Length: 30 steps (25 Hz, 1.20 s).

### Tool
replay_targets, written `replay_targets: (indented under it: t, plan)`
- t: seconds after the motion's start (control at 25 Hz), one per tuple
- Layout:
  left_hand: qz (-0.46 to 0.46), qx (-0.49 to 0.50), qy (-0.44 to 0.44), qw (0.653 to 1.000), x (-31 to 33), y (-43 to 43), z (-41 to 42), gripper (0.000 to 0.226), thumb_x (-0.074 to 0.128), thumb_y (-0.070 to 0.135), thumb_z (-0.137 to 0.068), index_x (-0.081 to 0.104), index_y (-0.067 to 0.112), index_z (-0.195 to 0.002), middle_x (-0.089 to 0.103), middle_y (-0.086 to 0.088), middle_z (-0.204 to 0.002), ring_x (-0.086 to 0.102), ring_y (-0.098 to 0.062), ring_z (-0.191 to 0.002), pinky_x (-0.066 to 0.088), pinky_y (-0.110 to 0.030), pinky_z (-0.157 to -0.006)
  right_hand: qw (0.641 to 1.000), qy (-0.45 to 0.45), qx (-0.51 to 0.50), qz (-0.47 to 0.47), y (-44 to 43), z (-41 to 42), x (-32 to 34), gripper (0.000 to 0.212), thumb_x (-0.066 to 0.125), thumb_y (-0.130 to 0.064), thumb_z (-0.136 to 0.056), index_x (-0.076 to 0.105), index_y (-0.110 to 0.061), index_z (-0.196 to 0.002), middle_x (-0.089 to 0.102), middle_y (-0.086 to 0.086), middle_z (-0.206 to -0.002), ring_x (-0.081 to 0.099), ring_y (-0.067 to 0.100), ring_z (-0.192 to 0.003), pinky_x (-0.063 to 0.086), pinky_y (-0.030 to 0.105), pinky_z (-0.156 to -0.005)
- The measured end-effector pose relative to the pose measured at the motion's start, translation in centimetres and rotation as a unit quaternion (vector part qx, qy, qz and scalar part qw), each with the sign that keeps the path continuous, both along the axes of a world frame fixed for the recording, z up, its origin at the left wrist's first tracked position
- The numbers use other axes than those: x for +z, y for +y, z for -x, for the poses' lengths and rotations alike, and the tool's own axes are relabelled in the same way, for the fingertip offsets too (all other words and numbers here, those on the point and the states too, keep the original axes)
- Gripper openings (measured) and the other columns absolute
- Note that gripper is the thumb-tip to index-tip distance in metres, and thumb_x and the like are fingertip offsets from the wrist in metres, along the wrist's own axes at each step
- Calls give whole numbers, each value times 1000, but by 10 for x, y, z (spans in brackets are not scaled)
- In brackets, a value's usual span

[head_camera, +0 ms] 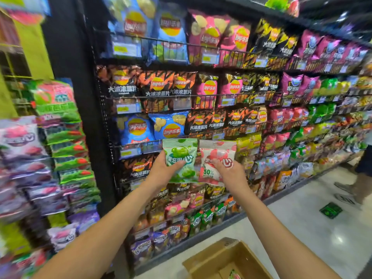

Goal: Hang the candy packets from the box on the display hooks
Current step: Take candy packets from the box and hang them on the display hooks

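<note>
Two bare hands are raised in front of the black wire shelves of crisp bags, and each holds one candy packet, so two packets are up in the air. The left hand grips a green-and-white plastic candy packet, its thumb pressed across the printed front and its fingers out of sight behind. The right hand grips a red-and-white plastic candy packet in the same way, the thumb lying on the front. The two packets are held side by side, just apart, at about the same height, the green one to the left. Both stand roughly upright, with the long axis running up and down, the sealed top edge uppermost and the printed face turned towards the camera. Below the forearms, on the pale glossy floor, sits one open brown cardboard box, and the corner of one more packet shows inside it at the bottom edge of the view. At the far left is a blurred rack of hanging packets; its hooks cannot be made out. At the right edge stand another person's legs, and one green square floor sticker lies near them.
</note>
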<state>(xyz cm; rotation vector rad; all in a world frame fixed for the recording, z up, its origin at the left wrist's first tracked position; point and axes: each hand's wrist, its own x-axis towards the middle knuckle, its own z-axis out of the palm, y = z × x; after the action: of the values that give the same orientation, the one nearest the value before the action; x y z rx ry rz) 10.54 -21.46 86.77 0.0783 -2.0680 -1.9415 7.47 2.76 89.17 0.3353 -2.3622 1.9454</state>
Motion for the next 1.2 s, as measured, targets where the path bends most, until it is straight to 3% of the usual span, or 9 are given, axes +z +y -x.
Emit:
replay_targets:
  t: [0.12,0.24,0.4,0.48,0.64,0.76,0.96,1.08,1.2]
  plan:
    - [9,32,-1,999,15,-22,-38,98,88,69,-66,46,38,-148,62,12,-145,62,-18,-131,54,-49,-106,999,5,34,0,-27,-19,9,30,69,-38,-97,66,-17,-76,61,2,-69,54,17,-64,42,31,-61]
    - [24,61,-2,998,35,-39,-80,58,82,36,-89,54,32,-140,70,14,-130,68,-11,-120,56,-42,-102,997,27,75,4,-58,-34,14,31,69,-35,-98,63,-22,-70,57,-4,-63,50,11,-58,39,29,-59]
    - [37,117,18,992,54,-72,-129,35,72,18,-98,52,26,-126,63,23,-112,66,-1,-107,50,-5,-76,990,50,131,-8,-110,-51,23,36,69,-34,-98,59,-14,-70,52,-7,-55,45,8,-50,34,26,-52]
    - [13,131,19,991,68,-81,-158,42,68,18,-101,42,28,-132,45,31,-102,56,5,-98,42,0,-63,986,51,160,-4,-137,-57,26,35,68,-33,-99,64,-10,-73,56,-11,-55,48,5,-50,35,21,-50]
    - [12,179,-9,984,57,-146,-184,84,77,43,-93,31,24,-160,44,21,-139,41,-7,-134,41,-25,-107,977,56,205,11,-193,-79,33,21,70,-30,-98,74,-16,-83,66,-13,-60,55,-1,-53,41,16,-52]
    - [8,208,8,978,58,-181,-215,58,73,34,-97,39,30,-144,49,22,-133,43,-5,-129,39,-25,-102,970,57,235,13,-238,-99,38,23,70,-27,-98,71,-18,-77,65,-11,-60,56,0,-54,41,16,-50]
    - [21,264,-5,964,57,-248,-259,96,72,40,-96,11,15,-166,18,-2,-172,23,-23,-156,28,-39,-120,960,49,277,3,-316,-138,40,16,69,-36,-98,77,-26,-88,77,-2,-78,66,6,-69,46,22,-59]
    - [33,291,11,956,54,-296,-285,97,74,38,-95,12,15,-166,19,-4,-172,24,-25,-156,30,-40,-120,957,37,288,-7,-369,-160,40,34,69,-39,-97,64,-16,-73,55,16,-65,50,22,-60,36,34,-59]
    - [33,301,21,953,53,-342,-308,99,75,40,-94,12,15,-166,20,-5,-171,24,-26,-156,30,-43,-120,956,35,291,-13,-421,-176,43,41,70,-39,-97,53,-15,-68,42,6,-57,39,21,-54,28,33,-57]
